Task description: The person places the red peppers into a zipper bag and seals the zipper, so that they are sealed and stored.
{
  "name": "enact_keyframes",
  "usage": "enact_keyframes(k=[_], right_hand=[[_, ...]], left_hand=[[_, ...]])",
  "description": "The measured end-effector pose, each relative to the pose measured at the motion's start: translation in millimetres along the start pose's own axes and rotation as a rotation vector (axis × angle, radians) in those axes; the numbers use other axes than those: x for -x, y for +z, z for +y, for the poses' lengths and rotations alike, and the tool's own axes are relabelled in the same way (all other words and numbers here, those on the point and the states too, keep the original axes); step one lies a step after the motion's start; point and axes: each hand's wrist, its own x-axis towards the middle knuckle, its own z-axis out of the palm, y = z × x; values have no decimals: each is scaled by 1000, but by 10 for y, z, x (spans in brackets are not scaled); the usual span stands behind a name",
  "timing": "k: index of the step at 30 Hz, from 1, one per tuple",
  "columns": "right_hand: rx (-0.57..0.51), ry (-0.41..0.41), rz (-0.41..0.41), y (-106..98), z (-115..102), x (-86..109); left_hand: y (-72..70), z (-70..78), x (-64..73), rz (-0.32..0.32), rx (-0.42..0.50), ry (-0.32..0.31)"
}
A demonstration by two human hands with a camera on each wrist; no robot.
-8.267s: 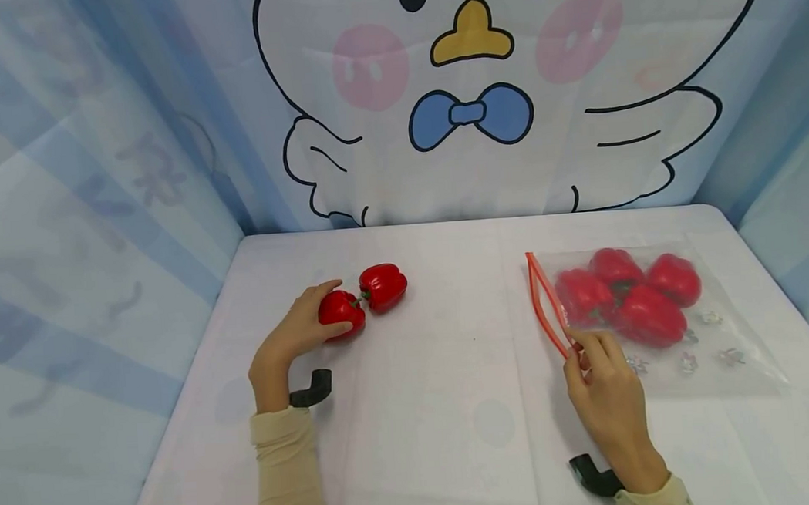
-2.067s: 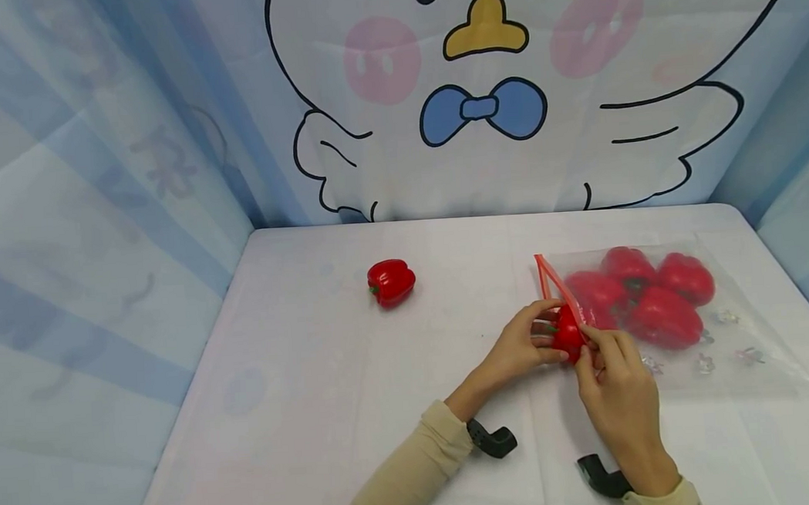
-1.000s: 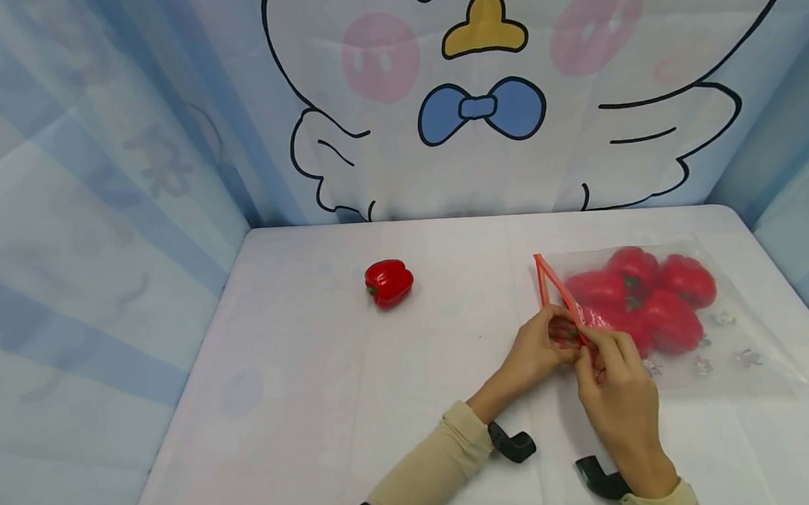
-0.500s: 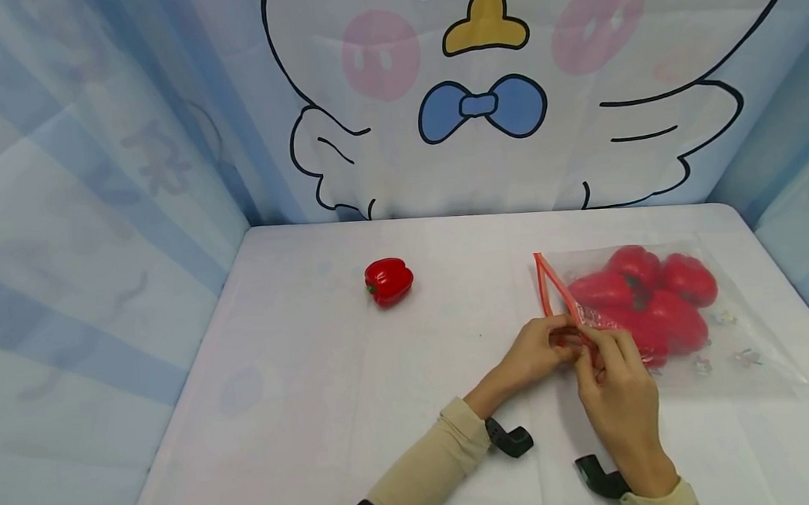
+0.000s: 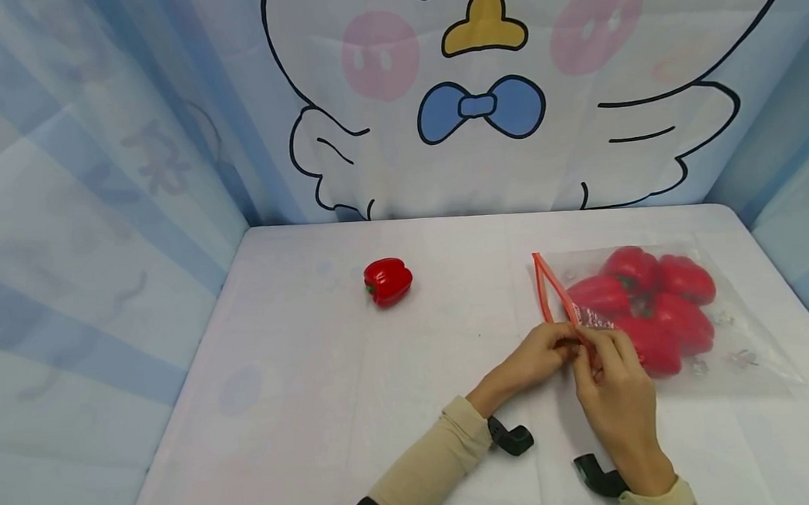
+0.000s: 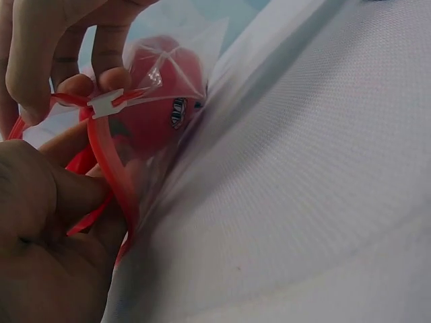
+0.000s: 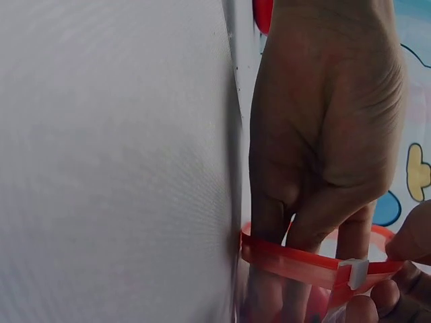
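Observation:
A clear zip bag (image 5: 737, 344) with a red zip strip lies at the right of the table, several red bell peppers (image 5: 684, 278) inside. My right hand (image 5: 618, 401) pinches the bag's edge by the white slider (image 6: 106, 104), keeping the mouth apart. Through that mouth go the fingers of my left hand (image 5: 537, 354); they look straight in the right wrist view, with a red pepper just past them. The bag's film and my right hand partly hide those fingertips. Another glossy red bell pepper (image 5: 388, 282), green-stemmed, sits on the table at left of centre.
The white-covered table (image 5: 301, 382) meets a cartoon-printed cloth (image 5: 483, 178) at the back, with blue and white cloth on both sides. Black wrist-camera pieces (image 5: 512, 437) stick out beside each wrist.
Earlier my left hand took one of two loose peppers and brought it to the bag. That pepper has since slid inside, deeper among the others. My right hand has kept its hold.

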Motion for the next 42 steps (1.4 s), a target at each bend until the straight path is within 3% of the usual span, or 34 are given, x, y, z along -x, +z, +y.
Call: enact_keyframes(k=[11, 19, 23, 29, 34, 42], right_hand=[[-10, 4, 9, 12, -5, 18], [1, 17, -8, 1, 4, 7], [-9, 10, 2, 3, -1, 3], [-12, 8, 6, -1, 3, 10], [-22, 13, 3, -1, -7, 6], [-32, 21, -1, 10, -3, 2]], left_hand=[[-54, 23, 21, 21, -90, -33], [-238, 36, 70, 4, 6, -54], [-369, 51, 96, -22, 35, -76], [-598, 96, 130, -37, -36, -91], [-820, 167, 196, -2, -74, -110], [-1221, 212, 379, 119, 13, -95]])
